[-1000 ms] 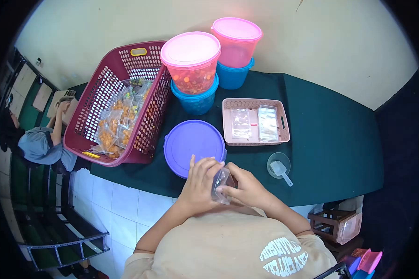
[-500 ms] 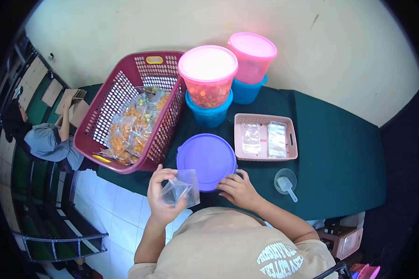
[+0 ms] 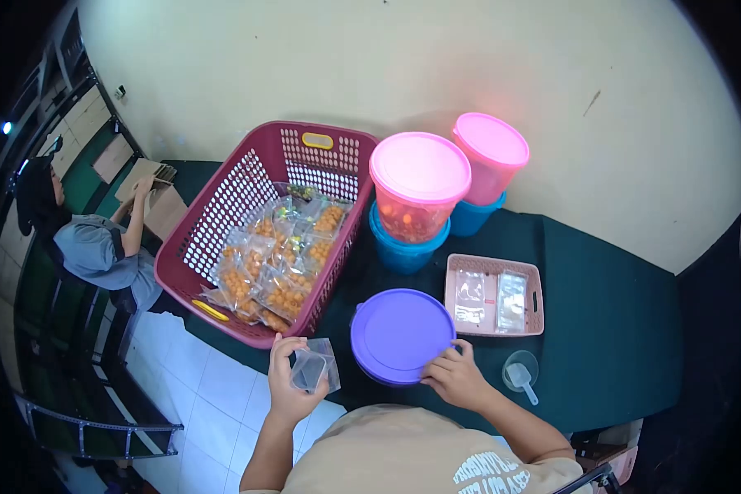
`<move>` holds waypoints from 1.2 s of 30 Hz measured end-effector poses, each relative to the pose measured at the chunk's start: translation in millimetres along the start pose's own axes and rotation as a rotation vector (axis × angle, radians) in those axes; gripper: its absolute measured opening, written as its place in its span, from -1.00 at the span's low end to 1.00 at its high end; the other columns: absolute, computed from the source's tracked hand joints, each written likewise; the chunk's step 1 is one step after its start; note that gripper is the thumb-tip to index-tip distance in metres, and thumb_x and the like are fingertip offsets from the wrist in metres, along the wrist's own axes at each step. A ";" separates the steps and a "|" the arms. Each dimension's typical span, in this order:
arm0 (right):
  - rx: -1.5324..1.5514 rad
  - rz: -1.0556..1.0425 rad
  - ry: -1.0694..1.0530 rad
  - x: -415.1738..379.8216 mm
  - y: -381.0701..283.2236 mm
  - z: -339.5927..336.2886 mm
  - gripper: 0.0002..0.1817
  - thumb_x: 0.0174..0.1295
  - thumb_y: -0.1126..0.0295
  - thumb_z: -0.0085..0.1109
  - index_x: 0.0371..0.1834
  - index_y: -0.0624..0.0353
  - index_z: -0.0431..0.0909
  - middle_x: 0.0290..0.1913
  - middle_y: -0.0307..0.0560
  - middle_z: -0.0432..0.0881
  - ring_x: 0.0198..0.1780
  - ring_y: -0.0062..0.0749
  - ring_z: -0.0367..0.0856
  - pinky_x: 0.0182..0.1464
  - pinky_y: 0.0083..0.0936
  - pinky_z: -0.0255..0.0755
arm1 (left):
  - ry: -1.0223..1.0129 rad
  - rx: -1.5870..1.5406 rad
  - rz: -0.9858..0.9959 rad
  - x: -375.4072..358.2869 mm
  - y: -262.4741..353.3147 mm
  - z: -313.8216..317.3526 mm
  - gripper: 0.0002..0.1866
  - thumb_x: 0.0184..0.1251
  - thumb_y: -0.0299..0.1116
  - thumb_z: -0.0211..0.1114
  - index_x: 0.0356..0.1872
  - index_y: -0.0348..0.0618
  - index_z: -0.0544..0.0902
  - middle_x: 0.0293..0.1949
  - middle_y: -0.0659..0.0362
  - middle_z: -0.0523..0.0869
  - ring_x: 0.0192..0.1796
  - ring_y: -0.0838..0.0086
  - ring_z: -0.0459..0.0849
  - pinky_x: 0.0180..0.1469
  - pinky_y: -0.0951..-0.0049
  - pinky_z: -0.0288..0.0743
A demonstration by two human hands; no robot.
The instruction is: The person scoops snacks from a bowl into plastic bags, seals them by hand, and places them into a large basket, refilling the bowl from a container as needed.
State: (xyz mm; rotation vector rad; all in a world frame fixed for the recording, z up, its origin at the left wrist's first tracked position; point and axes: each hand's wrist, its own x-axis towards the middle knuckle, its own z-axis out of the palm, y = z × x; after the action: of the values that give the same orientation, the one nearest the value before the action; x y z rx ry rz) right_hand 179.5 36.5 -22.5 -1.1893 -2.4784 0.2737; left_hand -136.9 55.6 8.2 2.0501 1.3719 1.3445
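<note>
My left hand pinches a small clear plastic bag, whose mouth gapes upward; nothing shows inside it. Just right of it is a round tub with a purple lid. The fingers of my right hand are curled over the lid's near right rim, and the lid lies flat on the tub. Beyond my left hand stands a maroon laundry-style basket with several sealed clear bags of orange snack balls in it.
Two stacks of pink-lidded tubs on blue tubs stand at the back. Right of the lid are a pink tray with flat clear bags and a cup holding a scoop. A person handles cardboard at far left.
The camera view has tilted, so the table things sit lower and further right. The bag's mouth now faces me more squarely. My right hand stays at the lid's rim.
</note>
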 end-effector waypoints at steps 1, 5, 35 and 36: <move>0.041 0.016 0.058 6.0 -6.1 -17.2 -0.81 0.01 0.30 0.37 -0.32 0.01 0.60 -0.27 -0.35 0.60 -0.07 -0.41 0.50 0.23 -0.01 0.15 | 0.000 -0.003 0.007 1.9 -3.2 -2.1 -0.39 -0.20 -0.42 0.39 0.02 -0.16 0.41 -0.07 0.02 0.55 -0.01 0.20 0.55 0.40 -0.14 0.04; 0.079 0.035 0.163 24.6 -30.1 -92.1 -0.79 -0.07 0.31 0.43 -0.37 -0.01 0.61 -0.33 -0.37 0.62 -0.19 -0.40 0.51 0.22 -0.02 0.14 | 0.007 -0.092 0.025 4.7 -8.4 -8.8 -0.39 -0.23 -0.41 0.40 -0.01 -0.16 0.41 -0.09 0.01 0.54 0.00 0.15 0.56 0.38 -0.13 0.10; -0.198 1.172 -0.047 -113.6 90.0 -27.7 -0.50 0.07 0.12 0.37 -0.03 0.20 0.49 0.02 0.05 0.56 0.13 0.02 0.47 0.04 -0.08 0.42 | -0.469 -0.157 -0.416 -10.3 -52.8 43.5 -0.46 -0.06 -0.39 0.46 0.00 -0.16 0.45 -0.07 0.05 0.55 0.06 0.23 0.57 0.13 0.31 0.44; -0.251 1.307 -0.161 -152.4 88.5 -17.0 -0.45 0.05 0.09 0.38 0.00 0.22 0.47 0.05 0.07 0.54 0.13 0.03 0.47 0.05 -0.07 0.44 | -0.445 -0.193 -0.497 -15.9 -65.2 51.9 -0.46 -0.04 -0.39 0.46 0.02 -0.16 0.45 -0.04 0.05 0.56 0.10 0.26 0.57 0.14 0.31 0.44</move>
State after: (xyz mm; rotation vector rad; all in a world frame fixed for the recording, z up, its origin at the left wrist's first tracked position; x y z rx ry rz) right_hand 336.3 -27.2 -74.3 -2.8104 -1.4686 0.3813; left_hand -129.8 84.7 -71.1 1.6042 1.3578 0.7251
